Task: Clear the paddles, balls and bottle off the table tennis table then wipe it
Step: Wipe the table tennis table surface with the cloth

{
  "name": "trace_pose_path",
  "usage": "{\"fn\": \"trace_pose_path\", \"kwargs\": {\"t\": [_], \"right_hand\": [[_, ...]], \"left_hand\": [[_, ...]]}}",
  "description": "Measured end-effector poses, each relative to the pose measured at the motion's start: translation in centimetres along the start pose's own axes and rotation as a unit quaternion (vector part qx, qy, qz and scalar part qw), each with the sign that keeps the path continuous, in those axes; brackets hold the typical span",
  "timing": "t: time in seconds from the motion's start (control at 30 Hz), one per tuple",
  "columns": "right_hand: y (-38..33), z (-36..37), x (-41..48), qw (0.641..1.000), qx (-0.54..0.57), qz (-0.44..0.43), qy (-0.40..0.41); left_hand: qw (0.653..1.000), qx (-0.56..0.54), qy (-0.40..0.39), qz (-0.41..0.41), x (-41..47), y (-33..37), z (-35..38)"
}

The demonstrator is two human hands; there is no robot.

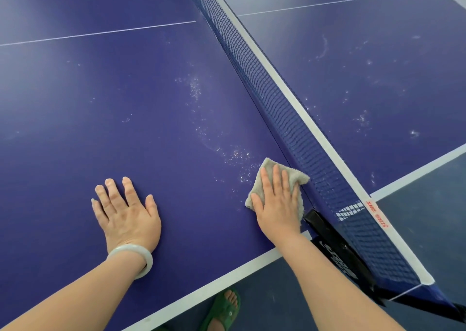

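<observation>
Bright, even light; soft glare on table (75,134); sharp focus; wide-angle bowing.

We look through a single wide-angle camera worn on the person's head, aimed forward and steeply down. We stand at the long side of the dark blue table tennis table (126,119), just beside the black net clamp (335,242). From here the blue mesh net with its white top band (290,119) runs diagonally from lower right to the top edge. The left hand (126,217) and right hand (277,204) lie close below us. A foot in a green rubber sandal (223,310) shows at the bottom edge.
</observation>
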State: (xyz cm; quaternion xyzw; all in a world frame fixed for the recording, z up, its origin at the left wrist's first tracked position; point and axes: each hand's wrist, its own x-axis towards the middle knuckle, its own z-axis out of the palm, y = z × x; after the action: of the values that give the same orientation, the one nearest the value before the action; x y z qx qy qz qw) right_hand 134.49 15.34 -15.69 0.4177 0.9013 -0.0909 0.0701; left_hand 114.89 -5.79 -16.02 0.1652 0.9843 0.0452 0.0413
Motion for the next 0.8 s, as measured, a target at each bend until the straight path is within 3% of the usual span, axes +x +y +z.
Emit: {"fn": "trace_pose_path", "kwargs": {"t": [0.1,0.23,0.33,0.47,0.7,0.8], "right_hand": [[0.0,0.0,-0.3,0.999,-0.038,0.014,-0.008],[-0.2,-1.2,0.3,0.99,-0.018,0.127,-0.055],[-0.4,-3.1,1.9,0.983,-0.02,0.161,-0.092],[-0.3,-4.4,3.7,0.986,0.002,0.165,0.026],[-1.4,0.1,-0.1,0.977,0.023,0.205,0.048],[-2.8,1.2,-2.9,0.98,0.018,0.185,0.068]], "left_hand": [[1.0,-0.004,0.005,0.001,0.0,0.0,0.0],[1.0,-0.002,0.0,-0.002,0.1,0.0,0.1],[1.0,-0.006,0.001,0.001,0.0,-0.1,0.0],[1.0,-0.011,-0.003,0.002,-0.1,0.0,-0.2],[1.0,-0.019,0.003,0.007,-0.1,0.0,-0.3],[1.0,-0.024,0.001,0.007,-0.2,0.1,-0.5]]}}
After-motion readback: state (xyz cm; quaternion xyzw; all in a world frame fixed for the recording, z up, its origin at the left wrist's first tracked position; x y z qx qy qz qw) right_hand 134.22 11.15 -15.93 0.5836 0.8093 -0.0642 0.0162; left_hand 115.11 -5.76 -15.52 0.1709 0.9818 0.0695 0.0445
